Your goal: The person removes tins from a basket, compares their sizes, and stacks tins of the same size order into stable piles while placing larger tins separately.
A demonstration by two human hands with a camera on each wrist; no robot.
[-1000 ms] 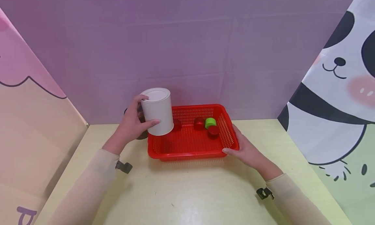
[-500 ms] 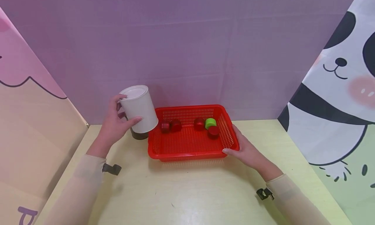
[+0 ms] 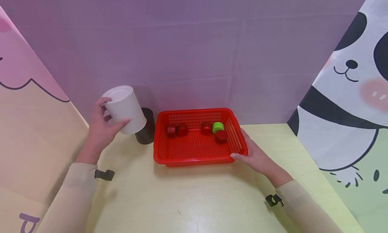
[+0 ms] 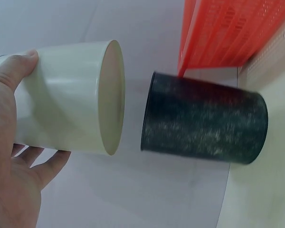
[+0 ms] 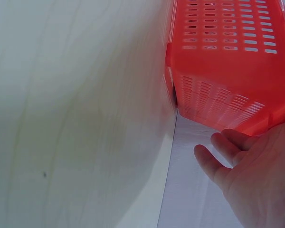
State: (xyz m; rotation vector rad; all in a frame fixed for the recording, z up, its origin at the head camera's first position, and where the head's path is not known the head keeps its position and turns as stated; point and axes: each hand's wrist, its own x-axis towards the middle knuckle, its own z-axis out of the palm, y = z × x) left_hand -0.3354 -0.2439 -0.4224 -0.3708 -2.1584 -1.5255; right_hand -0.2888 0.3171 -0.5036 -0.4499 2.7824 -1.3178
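Observation:
My left hand [image 3: 101, 128] grips a white cylindrical canister [image 3: 125, 111], thumb on the near side and fingers at its back and top edge. The canister is tilted in the air, its lower end toward the right. Just right of it, a black cylindrical can [image 3: 147, 126] stands on the table; the left wrist view shows a gap between the canister and the black can [image 4: 204, 121]. My right hand [image 3: 257, 157] holds the right front corner of a red plastic basket [image 3: 194, 158], thumb at the rim. Some right fingers [image 5: 211, 164] show apart from the basket wall.
Inside the basket lie several dark red round caps [image 3: 221, 136] and one green cap [image 3: 217, 126]. A purple cloth wall [image 3: 194, 57] rises behind the pale table [image 3: 194, 199]. Printed side panels, one with a panda [image 3: 351, 64], flank the table.
My left hand has carried the white canister leftward from over the basket's left end, past the black can, tilting it. The black can and left caps came into view. My right hand stays put.

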